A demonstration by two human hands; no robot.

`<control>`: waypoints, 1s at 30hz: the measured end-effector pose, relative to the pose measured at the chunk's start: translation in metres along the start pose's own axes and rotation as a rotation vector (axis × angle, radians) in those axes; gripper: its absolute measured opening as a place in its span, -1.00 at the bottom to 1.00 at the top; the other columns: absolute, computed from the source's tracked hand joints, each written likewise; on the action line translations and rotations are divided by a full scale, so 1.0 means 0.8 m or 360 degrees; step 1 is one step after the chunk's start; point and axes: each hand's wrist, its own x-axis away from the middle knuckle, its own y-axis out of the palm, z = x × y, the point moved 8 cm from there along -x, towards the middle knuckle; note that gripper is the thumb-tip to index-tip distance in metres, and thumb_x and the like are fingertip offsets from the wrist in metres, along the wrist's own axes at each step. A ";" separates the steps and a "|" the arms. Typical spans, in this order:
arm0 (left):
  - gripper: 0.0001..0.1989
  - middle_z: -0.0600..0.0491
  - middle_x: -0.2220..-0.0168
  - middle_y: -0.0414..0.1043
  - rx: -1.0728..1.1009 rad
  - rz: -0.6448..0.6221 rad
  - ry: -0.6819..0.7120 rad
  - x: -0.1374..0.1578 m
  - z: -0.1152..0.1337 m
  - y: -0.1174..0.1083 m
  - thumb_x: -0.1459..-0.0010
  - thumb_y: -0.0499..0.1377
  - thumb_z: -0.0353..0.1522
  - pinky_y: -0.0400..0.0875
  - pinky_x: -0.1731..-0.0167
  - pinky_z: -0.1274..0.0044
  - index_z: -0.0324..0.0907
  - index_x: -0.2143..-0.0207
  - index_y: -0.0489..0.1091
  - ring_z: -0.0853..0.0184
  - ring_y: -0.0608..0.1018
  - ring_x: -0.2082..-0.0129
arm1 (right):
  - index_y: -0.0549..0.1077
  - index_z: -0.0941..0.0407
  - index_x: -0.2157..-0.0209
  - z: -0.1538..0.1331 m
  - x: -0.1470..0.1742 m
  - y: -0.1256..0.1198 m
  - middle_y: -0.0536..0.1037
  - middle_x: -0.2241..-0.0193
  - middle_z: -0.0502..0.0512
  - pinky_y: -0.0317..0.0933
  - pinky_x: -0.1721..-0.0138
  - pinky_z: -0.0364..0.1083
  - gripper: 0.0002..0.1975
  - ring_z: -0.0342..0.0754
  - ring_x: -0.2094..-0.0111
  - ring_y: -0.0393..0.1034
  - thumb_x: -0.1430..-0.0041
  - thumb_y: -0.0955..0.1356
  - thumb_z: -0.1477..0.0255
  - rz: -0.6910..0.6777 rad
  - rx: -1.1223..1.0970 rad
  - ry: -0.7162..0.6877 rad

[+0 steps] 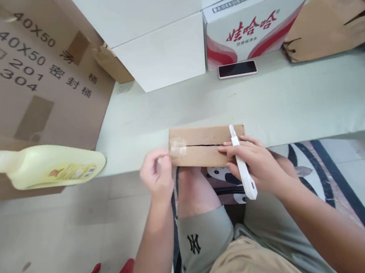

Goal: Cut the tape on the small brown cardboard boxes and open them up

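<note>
A small brown cardboard box (200, 155) lies at the table's near edge. A dark slit runs along its top seam, and a strip of clear tape (179, 147) covers the left end. At that left end my left hand (156, 171) is closed, with curled fingers by the box corner; what they pinch, if anything, is hidden. A white utility knife (244, 171) is held in my right hand (253, 159), its tip pointing away from me over the box. Fingertips of the same hand rest on the right part of the box top.
A yellowish pump bottle (64, 164) is at the left, before a large printed carton (33, 82). White boxes (164, 53) and a red-and-white carton (256, 29) line the back, with a phone (237, 69) in front. Opened cardboard (328, 30) lies at the back right.
</note>
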 end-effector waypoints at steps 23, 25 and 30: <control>-0.26 -0.13 -0.34 0.39 0.0543 -0.0182 -0.0498 0.054 -0.095 0.048 -0.13 0.39 0.01 0.42 -0.29 0.24 -0.01 -0.29 0.36 -0.03 0.47 -0.33 | 0.59 0.12 0.25 -0.023 -0.079 0.057 0.69 0.37 0.08 0.33 0.35 -0.16 -0.83 -0.13 0.41 0.52 -0.29 0.37 0.35 -0.0164 -0.0719 0.0103; -0.25 -0.14 -0.34 0.39 0.0534 -0.0218 -0.0528 0.058 -0.092 0.048 -0.13 0.39 0.00 0.44 -0.27 0.23 -0.02 -0.30 0.34 -0.03 0.49 -0.30 | 0.59 0.12 0.23 -0.023 -0.073 0.056 0.69 0.34 0.08 0.35 0.33 -0.16 -0.84 -0.12 0.39 0.54 -0.29 0.39 0.34 -0.0166 -0.0667 0.0129; -0.28 -0.14 -0.30 0.44 0.0569 -0.0218 -0.0527 0.054 -0.093 0.049 -0.15 0.39 -0.03 0.51 -0.19 0.31 -0.05 -0.29 0.37 0.02 0.55 -0.24 | 0.59 0.09 0.22 -0.026 -0.079 0.060 0.70 0.29 0.13 0.40 0.23 -0.12 -0.83 -0.07 0.30 0.58 -0.31 0.41 0.29 -0.0234 -0.0586 0.0006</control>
